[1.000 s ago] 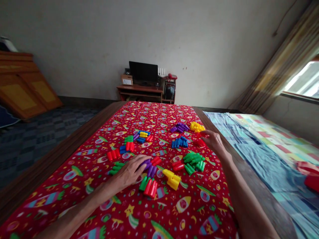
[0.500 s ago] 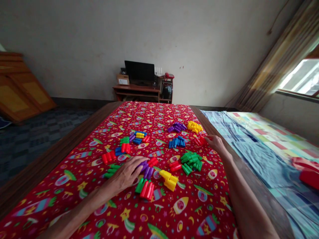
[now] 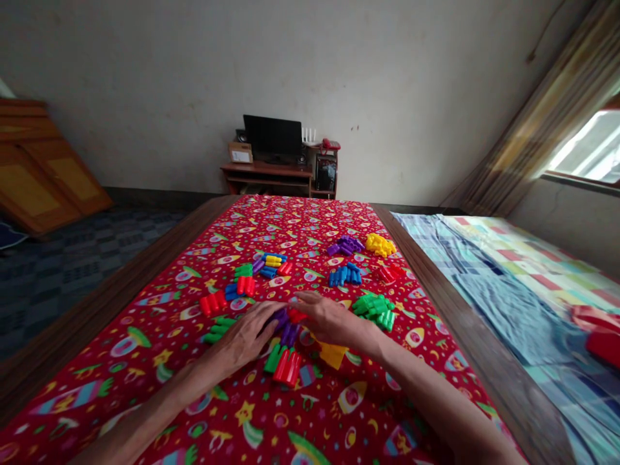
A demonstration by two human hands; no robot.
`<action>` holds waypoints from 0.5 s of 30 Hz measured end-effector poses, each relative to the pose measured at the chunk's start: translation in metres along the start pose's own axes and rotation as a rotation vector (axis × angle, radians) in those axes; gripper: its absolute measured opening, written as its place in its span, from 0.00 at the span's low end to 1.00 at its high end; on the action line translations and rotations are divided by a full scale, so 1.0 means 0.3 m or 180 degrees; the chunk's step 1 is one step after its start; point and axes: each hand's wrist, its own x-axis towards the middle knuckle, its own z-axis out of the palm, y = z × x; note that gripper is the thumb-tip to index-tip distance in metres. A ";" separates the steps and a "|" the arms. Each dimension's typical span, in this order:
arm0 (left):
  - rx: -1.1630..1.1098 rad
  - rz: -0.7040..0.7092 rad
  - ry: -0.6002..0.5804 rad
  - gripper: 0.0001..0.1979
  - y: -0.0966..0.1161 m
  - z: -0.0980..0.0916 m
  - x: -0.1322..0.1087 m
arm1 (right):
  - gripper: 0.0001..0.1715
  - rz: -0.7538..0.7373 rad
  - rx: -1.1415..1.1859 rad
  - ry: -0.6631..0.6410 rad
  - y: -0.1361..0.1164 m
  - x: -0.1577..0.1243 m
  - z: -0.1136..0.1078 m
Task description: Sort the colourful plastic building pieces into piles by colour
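Observation:
My left hand (image 3: 252, 332) is closed with thumb and fingers around a purple plastic block (image 3: 281, 316) in the middle of the tablecloth. My right hand (image 3: 325, 318) reaches in from the right, its fingers bent over a red block (image 3: 296, 316) that touches the purple one. Its fingertips are partly hidden. Below them a second purple block (image 3: 289, 334) leads to a green block (image 3: 273, 359) and a red ribbed block (image 3: 287, 368). A yellow block piece (image 3: 332, 354) lies partly under my right hand. Beside my left wrist is a green block (image 3: 219, 329).
A chain of mixed-colour blocks (image 3: 245, 285) curves behind my left hand. At the right lie piles of green (image 3: 372, 307), blue (image 3: 345, 275), red (image 3: 389, 274), purple (image 3: 345, 245) and yellow blocks (image 3: 380, 245). A bed (image 3: 513, 290) adjoins the table's right side.
My right hand has moved left and nearer, from the red pile to the red block beside my left hand. My left hand stays on the purple block.

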 end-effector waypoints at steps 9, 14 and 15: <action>0.0074 -0.0256 0.0027 0.22 0.010 0.001 -0.002 | 0.12 0.0252 0.0264 -0.0014 0.058 -0.016 -0.002; 0.0121 -0.0168 0.0038 0.21 0.004 0.002 -0.004 | 0.18 0.0903 -0.0342 0.0915 0.142 -0.105 -0.172; 0.0118 -0.0148 0.0042 0.21 0.001 0.003 -0.004 | 0.19 0.1151 -0.0518 0.1011 0.167 -0.135 -0.212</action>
